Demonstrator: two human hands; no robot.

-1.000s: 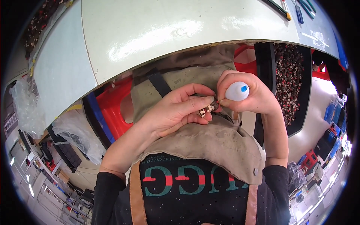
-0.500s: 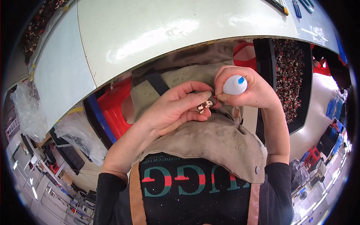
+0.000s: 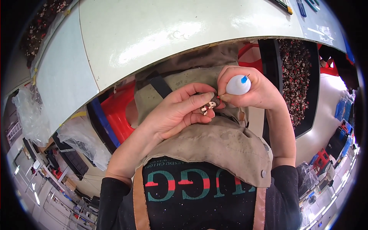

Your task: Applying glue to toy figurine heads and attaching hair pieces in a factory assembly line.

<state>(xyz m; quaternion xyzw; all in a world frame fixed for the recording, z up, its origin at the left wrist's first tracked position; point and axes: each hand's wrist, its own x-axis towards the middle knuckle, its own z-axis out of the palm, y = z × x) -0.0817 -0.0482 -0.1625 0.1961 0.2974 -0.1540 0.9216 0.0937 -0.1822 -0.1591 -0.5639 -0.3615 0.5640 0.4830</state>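
Note:
My left hand (image 3: 174, 111) is closed around a small figurine (image 3: 207, 107) with dark brown hair and a pale face, held over my lap. Its fingers hide part of the figurine. Close against it, my right hand (image 3: 260, 90) grips a white squeeze bottle (image 3: 237, 86) with a blue cap and thin needle tip, which points up and away from the figurine. The right thumb and forefinger also pinch at a tiny red piece (image 3: 219, 98) beside the figurine's head. Whether that piece is fixed to the head, I cannot tell.
A white table (image 3: 153, 27) curves ahead, with a blue-handled screwdriver (image 3: 302, 8) at its far right. A black bin (image 3: 310, 111) of many small figurines stands to my right. Left are a red stool (image 3: 119, 115) and clear plastic bags (image 3: 84, 143). A tan apron (image 3: 214, 142) covers my lap.
The bottle has shifted slightly left in my right hand's grip. Both hands stay together at the figurine, which has moved a little to the left.

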